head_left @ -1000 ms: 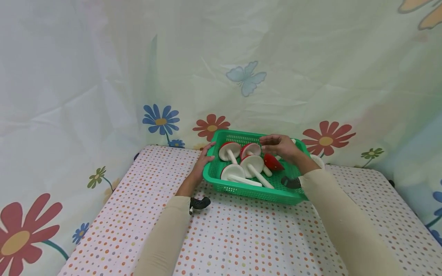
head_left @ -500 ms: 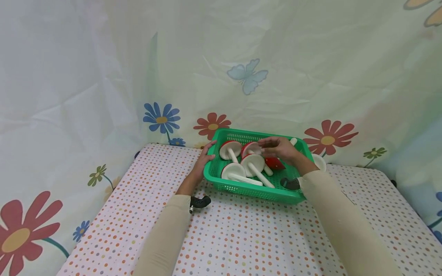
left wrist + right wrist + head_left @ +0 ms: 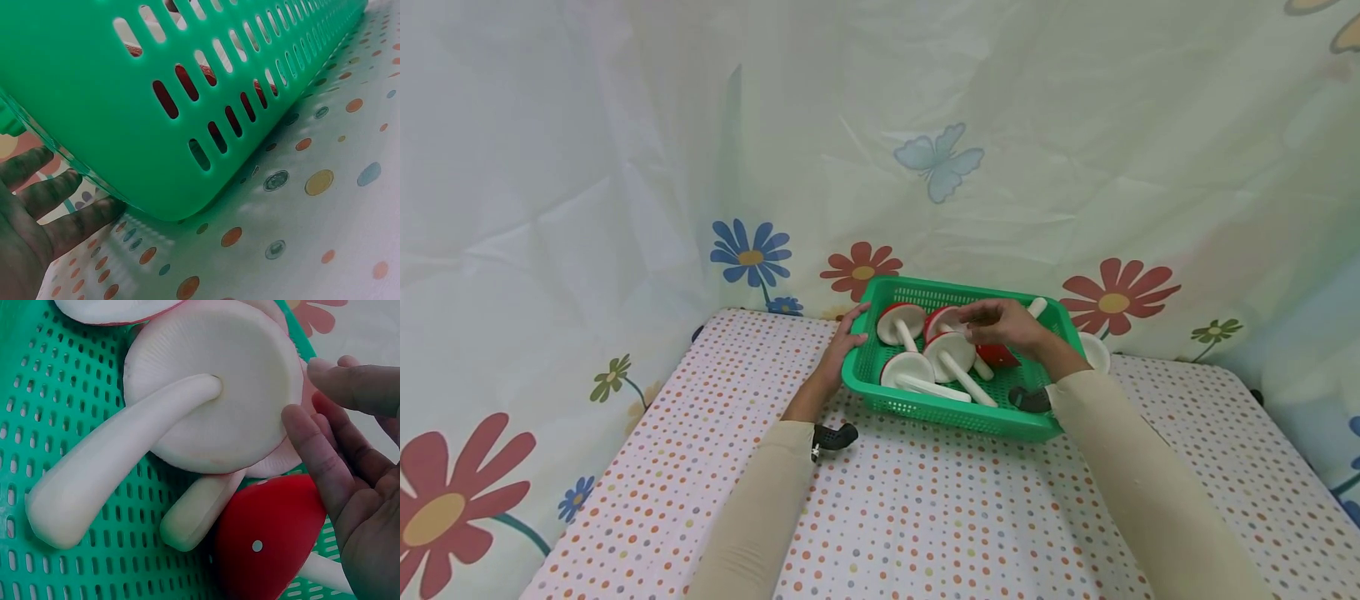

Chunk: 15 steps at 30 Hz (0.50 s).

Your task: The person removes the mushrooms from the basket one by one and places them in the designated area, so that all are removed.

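A green plastic basket (image 3: 955, 413) holds several toy mushrooms with white stems and red-edged caps. At the basket's left end, the left hand (image 3: 835, 358) touches the rim; its fingers lie nearly straight along the green wall in the left wrist view. Over the basket's right half hovers the right hand (image 3: 1009, 325). In the right wrist view its loosely bent fingers (image 3: 306, 434) reach the edge of an upturned white mushroom cap (image 3: 256, 394), with nothing visibly pinched. Below that lies a red mushroom cap (image 3: 272, 534) with white dots, partly hidden under the hand in the head view.
A dotted cloth covers the table (image 3: 917, 508). Just outside the basket's right end sits a white round thing (image 3: 1096, 352), partly hidden. A flower-printed curtain (image 3: 820, 150) hangs close behind the basket. Black wrist cameras (image 3: 835, 437) stick out from both sleeves.
The right hand has lowered slightly and moved a little left toward the upturned mushrooms, its thumb and fingers drawing closer. The left hand stays at the rim. The head view has shifted a little.
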Available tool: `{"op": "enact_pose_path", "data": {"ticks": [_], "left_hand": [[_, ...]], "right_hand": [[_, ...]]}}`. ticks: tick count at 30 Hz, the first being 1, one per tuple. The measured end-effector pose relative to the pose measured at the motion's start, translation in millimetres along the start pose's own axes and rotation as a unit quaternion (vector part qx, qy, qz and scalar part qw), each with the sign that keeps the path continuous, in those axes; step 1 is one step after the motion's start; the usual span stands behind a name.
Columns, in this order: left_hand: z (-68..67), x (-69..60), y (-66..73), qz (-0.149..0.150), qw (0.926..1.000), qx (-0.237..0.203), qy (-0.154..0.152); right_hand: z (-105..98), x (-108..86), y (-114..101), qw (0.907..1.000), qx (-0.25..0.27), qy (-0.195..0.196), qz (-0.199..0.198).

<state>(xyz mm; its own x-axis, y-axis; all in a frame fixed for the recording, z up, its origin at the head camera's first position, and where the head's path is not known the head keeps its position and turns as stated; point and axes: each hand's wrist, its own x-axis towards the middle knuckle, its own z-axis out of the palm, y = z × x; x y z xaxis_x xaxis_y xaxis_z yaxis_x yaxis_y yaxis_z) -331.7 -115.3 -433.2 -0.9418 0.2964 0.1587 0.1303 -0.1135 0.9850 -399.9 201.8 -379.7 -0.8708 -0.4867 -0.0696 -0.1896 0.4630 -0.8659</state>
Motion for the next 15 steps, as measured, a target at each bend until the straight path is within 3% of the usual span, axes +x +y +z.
{"op": "enact_pose_path", "data": {"ticks": [8,15], "left_hand": [[0.3,0.4,0.7,-0.005,1.0000,0.001,-0.001],[-5.8,12.5,-22.6,0.001,0.9999,-0.006,0.012]], "right_hand": [[3,2.3,0,0.9928,-0.109,-0.027,-0.041],[6,5.2,2,0.9904,-0.133,-0.016,-0.036]]}}
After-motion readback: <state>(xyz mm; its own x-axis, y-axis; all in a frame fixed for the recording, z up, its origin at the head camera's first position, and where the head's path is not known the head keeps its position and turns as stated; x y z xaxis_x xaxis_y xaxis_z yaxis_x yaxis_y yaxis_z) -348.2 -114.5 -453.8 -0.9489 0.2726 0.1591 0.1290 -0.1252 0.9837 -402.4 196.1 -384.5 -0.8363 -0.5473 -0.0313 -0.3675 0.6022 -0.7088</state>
